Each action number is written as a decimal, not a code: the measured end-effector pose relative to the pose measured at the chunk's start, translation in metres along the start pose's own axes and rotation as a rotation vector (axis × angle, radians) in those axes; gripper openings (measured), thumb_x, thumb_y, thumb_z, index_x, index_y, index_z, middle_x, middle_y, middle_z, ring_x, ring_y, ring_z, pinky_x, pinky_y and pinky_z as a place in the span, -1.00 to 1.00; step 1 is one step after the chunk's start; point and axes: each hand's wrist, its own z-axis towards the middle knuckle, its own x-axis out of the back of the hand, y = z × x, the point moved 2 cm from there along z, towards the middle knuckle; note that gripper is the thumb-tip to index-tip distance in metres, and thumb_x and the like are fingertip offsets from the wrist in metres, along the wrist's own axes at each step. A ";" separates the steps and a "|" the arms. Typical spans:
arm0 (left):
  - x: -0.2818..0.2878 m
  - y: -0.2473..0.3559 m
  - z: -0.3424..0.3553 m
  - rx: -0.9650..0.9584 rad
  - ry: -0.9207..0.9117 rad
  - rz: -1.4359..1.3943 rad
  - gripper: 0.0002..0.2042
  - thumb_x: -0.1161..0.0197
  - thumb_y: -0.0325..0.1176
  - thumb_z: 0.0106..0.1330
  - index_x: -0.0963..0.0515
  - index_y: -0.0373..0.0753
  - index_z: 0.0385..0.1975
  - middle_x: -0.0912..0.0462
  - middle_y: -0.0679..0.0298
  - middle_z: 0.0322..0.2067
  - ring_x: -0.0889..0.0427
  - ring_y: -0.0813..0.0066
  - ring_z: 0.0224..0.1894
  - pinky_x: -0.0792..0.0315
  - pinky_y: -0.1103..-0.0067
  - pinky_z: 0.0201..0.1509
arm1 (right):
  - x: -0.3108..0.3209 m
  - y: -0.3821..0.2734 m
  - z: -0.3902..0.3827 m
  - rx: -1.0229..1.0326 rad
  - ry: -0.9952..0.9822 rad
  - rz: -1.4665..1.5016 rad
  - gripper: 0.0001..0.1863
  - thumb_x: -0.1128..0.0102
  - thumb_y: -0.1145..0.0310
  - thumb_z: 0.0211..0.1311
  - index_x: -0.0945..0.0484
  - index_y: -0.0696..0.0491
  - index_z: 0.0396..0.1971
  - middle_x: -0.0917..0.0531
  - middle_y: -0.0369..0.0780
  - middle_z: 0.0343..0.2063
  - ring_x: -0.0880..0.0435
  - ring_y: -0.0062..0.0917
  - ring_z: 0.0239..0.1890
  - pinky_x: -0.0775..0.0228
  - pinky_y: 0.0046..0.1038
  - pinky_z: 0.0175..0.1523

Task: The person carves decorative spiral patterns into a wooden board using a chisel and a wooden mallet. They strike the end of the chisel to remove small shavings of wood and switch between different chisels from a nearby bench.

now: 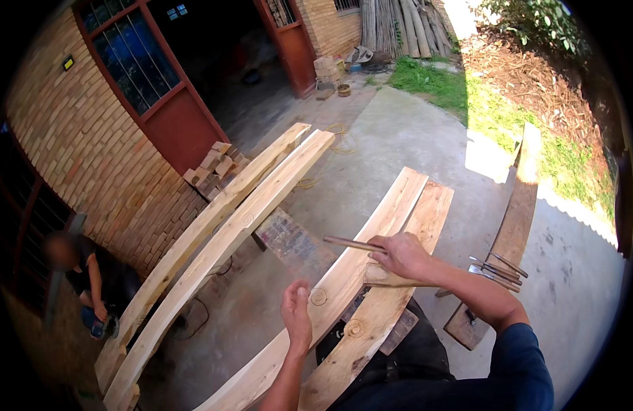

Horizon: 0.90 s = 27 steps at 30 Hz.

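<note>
Okay, your right hand (402,257) is closed round a thin rod-shaped tool (351,243), pointing left at centre frame; a small wooden block (385,277) sits just below it, can't tell if gripped. Your left hand (297,315) is unclenched, fingers up, near the left pale beam (363,255), lower centre. Right beam (431,212) runs alongside. Mid-right: metal tools (500,275) on a narrow bench (514,212). Left of centre: another beam pair (248,220). Lower left: a co-worker (101,274) holding a blue power tool (94,322).
</note>
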 end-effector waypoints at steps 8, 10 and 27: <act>-0.019 -0.030 -0.161 0.026 -0.026 -0.104 -0.65 -0.14 -0.27 0.68 -0.59 -0.40 0.23 -0.76 0.02 0.12 -0.72 0.32 0.18 -0.55 0.40 0.33 | -0.148 -0.093 -0.153 0.235 -0.205 0.311 -0.71 -0.27 0.17 0.45 -0.61 -0.04 0.05 -0.73 -0.10 -0.52 -0.77 -0.08 -0.48 -0.65 -0.05 -0.33; -0.016 -0.035 -0.176 0.105 0.059 -0.162 -0.67 -0.12 -0.27 0.69 -0.61 -0.41 0.19 -0.77 0.03 0.10 -0.73 0.34 0.16 -0.57 0.42 0.30 | -0.148 -0.106 -0.164 0.172 -0.212 0.346 -0.73 -0.32 0.21 0.39 -0.63 -0.03 0.00 -0.73 -0.09 -0.52 -0.77 -0.08 -0.50 -0.65 -0.06 -0.35; 0.008 -0.004 -0.179 -0.260 0.172 -0.115 -0.76 -0.12 -0.39 0.68 -0.60 -0.40 0.12 -0.77 -0.02 0.03 -0.79 0.29 0.00 -0.63 0.42 0.18 | -0.155 -0.105 -0.163 0.284 -0.026 0.178 -0.63 -0.49 0.37 0.15 -0.72 0.03 -0.01 -0.82 -0.14 -0.25 -0.83 -0.20 -0.20 -0.67 -0.14 -0.10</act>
